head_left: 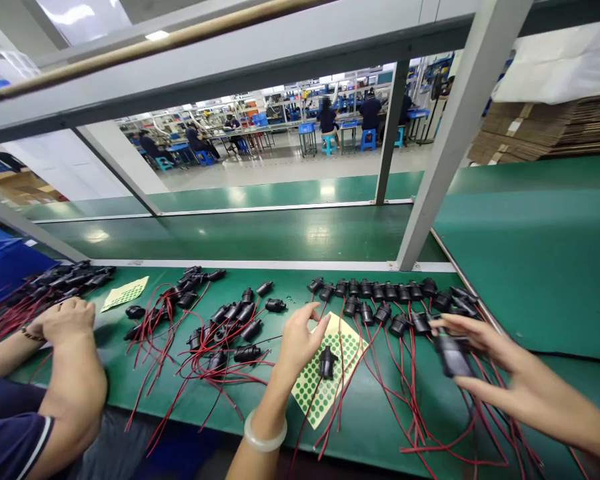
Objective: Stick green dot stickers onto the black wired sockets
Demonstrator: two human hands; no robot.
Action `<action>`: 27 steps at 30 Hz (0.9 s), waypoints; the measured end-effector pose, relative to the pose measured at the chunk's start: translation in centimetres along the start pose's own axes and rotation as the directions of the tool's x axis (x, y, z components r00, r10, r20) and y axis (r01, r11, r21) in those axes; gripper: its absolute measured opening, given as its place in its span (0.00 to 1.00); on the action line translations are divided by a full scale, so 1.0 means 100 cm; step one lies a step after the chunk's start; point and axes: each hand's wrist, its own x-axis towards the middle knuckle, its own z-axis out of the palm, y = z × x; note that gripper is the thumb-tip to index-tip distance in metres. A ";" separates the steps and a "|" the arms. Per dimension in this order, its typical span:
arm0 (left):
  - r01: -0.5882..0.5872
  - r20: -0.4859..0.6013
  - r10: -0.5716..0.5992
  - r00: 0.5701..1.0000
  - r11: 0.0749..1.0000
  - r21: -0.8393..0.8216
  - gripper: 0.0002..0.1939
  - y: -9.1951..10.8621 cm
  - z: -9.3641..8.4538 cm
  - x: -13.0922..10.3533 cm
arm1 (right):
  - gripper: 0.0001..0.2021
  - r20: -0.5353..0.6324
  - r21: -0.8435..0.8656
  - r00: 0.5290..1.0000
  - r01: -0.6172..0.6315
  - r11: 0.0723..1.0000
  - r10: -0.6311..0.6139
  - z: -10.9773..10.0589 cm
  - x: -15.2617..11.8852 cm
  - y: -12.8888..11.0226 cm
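Note:
My left hand [297,340] hovers at the upper left edge of a pale yellow sheet of round green stickers [314,405]. Its thumb and forefinger are apart, with nothing visible between them. A black cylindrical plastic part [327,363] with thin red and black wires lies on that sheet. On the right, my right hand [510,377] grips another black wired part [453,357] between thumb and fingers; motion smears it. Similar black parts [391,292] stand in rows behind, between my hands, their wires trailing toward the front edge.
Loose piles of wired parts [230,320] cover the green table to the left. A co-worker's arms [73,353] rest there, near another sticker sheet [125,293] and a blue bin [10,267]. A grey metal frame post [440,153] rises behind the rows.

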 end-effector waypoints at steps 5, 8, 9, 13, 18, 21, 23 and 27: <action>0.016 0.099 -0.026 0.995 0.994 0.106 0.07 -0.020 0.017 0.005 | 0.28 0.123 -0.167 0.985 0.138 0.976 -0.118 0.070 -0.005 0.034; 0.021 0.180 -0.043 0.983 0.992 0.122 0.06 -0.027 0.016 0.002 | 0.25 0.119 -0.178 0.986 0.133 0.975 -0.113 0.087 -0.020 0.053; 0.023 0.208 -0.048 0.977 0.992 0.122 0.06 -0.028 0.016 0.001 | 0.25 0.119 -0.183 0.987 0.132 0.974 -0.112 0.088 -0.022 0.056; 0.039 0.301 -0.072 0.951 0.993 0.116 0.08 -0.032 0.017 0.000 | 0.23 0.120 -0.096 0.983 0.150 0.984 -0.138 0.078 -0.004 0.041; 0.062 0.343 -0.094 0.935 0.993 0.101 0.09 -0.038 0.015 -0.002 | 0.12 0.131 0.094 0.959 0.241 0.966 -0.252 0.088 0.050 -0.015; 0.082 0.339 -0.115 0.934 0.991 0.110 0.07 -0.044 0.008 -0.005 | 0.10 0.175 0.162 0.926 0.307 0.938 -0.333 0.108 0.075 -0.043; 0.095 0.345 -0.133 0.929 0.988 0.125 0.05 -0.047 0.003 -0.007 | 0.09 0.198 0.195 0.905 0.339 0.920 -0.376 0.122 0.086 -0.057; 0.107 0.367 -0.153 0.918 0.984 0.142 0.05 -0.052 -0.001 -0.009 | 0.06 0.247 0.199 0.882 0.360 0.912 -0.402 0.149 0.103 -0.074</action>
